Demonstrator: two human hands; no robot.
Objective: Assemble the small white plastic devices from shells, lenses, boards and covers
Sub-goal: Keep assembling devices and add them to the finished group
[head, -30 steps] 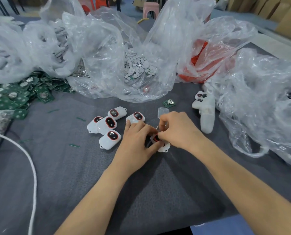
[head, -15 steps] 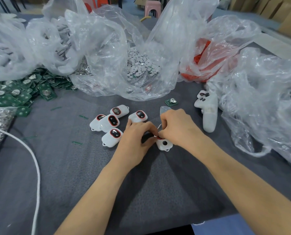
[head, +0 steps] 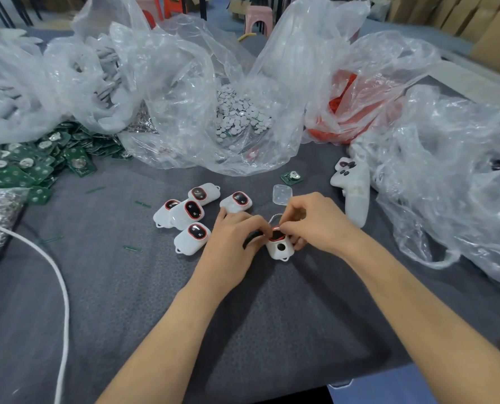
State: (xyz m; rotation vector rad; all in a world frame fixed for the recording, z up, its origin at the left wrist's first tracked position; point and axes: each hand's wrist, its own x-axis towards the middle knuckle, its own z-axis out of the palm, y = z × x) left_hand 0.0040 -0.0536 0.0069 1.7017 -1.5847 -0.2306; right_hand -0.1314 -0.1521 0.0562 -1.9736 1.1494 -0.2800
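White shell [head: 278, 248] pinched by left hand [head: 231, 242] and right hand [head: 315, 225], devices [head: 194, 239] just left, grey mat [head: 272, 330] reaching near edge

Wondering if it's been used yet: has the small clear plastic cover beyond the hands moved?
No. The small clear plastic cover still lies just on the near side of the lone green circuit board, same gap as before.

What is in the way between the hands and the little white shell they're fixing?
Nothing visible. The left hand and the right hand both touch the white shell, pinching at its red-rimmed opening. The other white devices lie apart on the left hand's far side.
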